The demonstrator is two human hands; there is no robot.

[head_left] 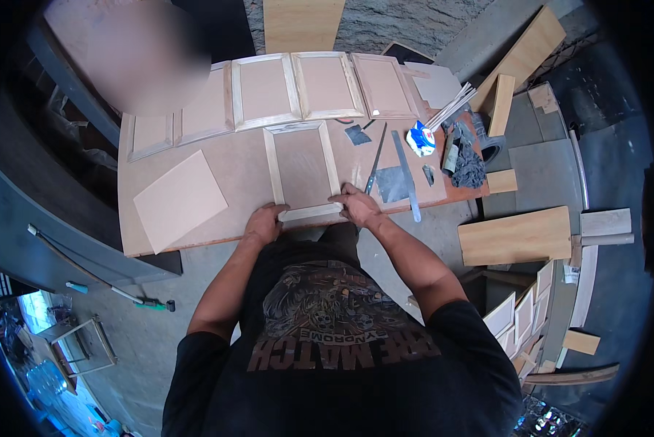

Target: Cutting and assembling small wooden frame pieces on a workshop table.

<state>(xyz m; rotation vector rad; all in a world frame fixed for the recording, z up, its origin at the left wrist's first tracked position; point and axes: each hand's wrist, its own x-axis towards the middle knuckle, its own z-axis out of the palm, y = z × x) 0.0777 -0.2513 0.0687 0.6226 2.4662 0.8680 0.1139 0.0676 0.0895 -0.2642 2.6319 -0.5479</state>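
A rectangular wooden frame point(333, 156) lies flat on the workbench point(247, 156), close to its front edge. Its two side rails and far rail surround a brown inner area. A pale bottom rail point(311, 213) runs across the near end; whether it is joined to the sides I cannot tell. My left hand point(266, 221) grips the near left corner, fingers curled over the rail's end. At the near right corner, my right hand point(357, 205) holds the frame, its thumb and fingers closed around the joint.
Several framed panels point(266, 89) line the bench's far side. A loose tan board point(180, 202) lies left. To the right are a metal ruler point(405, 175), a dark saw-like blade point(377, 156), sandpaper point(393, 185), a blue-white packet point(420, 138) and a dark rag point(468, 166).
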